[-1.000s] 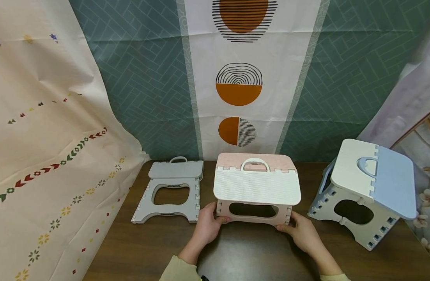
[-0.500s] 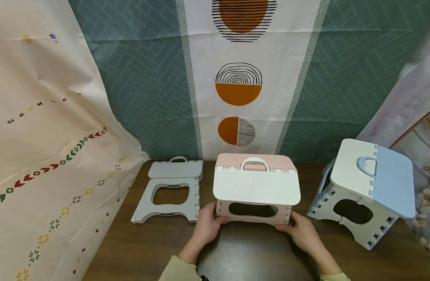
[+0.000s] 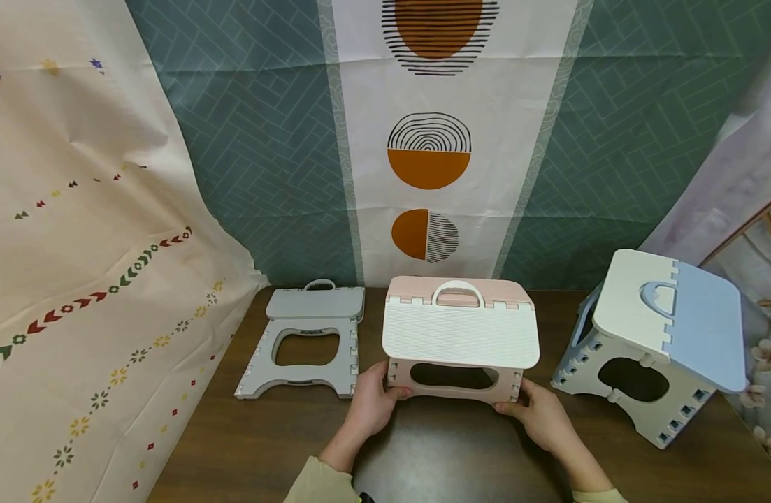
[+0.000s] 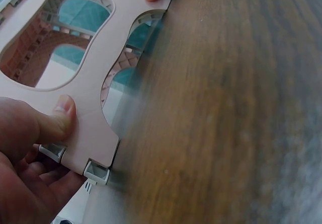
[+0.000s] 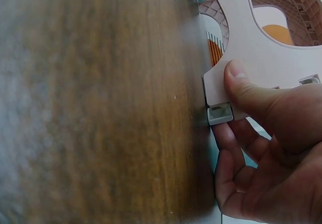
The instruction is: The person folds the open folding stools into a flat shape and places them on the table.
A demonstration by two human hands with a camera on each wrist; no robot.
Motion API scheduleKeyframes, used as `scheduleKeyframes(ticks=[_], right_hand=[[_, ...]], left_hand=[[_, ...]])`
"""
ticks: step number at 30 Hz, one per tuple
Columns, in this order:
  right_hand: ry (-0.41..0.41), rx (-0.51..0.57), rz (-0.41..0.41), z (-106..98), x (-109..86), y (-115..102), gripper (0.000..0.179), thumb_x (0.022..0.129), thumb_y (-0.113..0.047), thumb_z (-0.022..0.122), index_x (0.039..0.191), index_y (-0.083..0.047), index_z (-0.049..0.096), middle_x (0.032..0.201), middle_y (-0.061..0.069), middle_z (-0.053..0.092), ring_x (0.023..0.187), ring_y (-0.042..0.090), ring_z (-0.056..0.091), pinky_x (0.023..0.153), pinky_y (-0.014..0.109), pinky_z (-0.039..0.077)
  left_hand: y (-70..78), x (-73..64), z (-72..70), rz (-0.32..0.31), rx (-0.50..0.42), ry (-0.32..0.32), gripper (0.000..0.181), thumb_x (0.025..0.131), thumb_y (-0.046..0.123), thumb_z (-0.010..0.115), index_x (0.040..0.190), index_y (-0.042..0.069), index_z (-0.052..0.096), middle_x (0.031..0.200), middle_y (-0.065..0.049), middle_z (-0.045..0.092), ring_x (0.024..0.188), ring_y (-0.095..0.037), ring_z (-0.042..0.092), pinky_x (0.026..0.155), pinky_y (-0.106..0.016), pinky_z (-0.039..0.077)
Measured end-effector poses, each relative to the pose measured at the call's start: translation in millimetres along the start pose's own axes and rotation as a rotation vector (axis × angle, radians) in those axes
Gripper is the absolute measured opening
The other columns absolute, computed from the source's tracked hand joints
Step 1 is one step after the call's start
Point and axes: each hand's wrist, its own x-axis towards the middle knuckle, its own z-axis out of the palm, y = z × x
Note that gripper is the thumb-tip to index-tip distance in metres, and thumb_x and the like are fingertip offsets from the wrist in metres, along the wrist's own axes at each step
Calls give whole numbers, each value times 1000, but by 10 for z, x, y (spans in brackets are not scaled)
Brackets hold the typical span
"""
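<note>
Both hands [image 3: 372,404] [image 3: 539,416] fwd, thumbs pinching; forearms converging

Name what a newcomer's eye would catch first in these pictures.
In the table's middle stands an unfolded pink-and-white plastic step stool, its front leg panel gripped by the left hand and right hand. A folded grey plastic stool lies to its left, a blue-and-white stool to its right.

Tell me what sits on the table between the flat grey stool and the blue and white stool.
The pink and white stool stands unfolded between them in the head view, gripped at its front leg panel by the left hand and right hand.
</note>
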Motion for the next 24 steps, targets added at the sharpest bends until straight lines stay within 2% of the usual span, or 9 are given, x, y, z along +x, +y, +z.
scheduleKeyframes(ticks=[24], right_hand=[[1,3,-21,1,-15,5,46,91,-27,86,127,-3,70,108,8,76,96,23,65,81,44,52]], left_hand=[[19,-10,-7,11,6,0,26,89,9,88,109,7,71,101,1,73,91,-12,66,78,-31,55]])
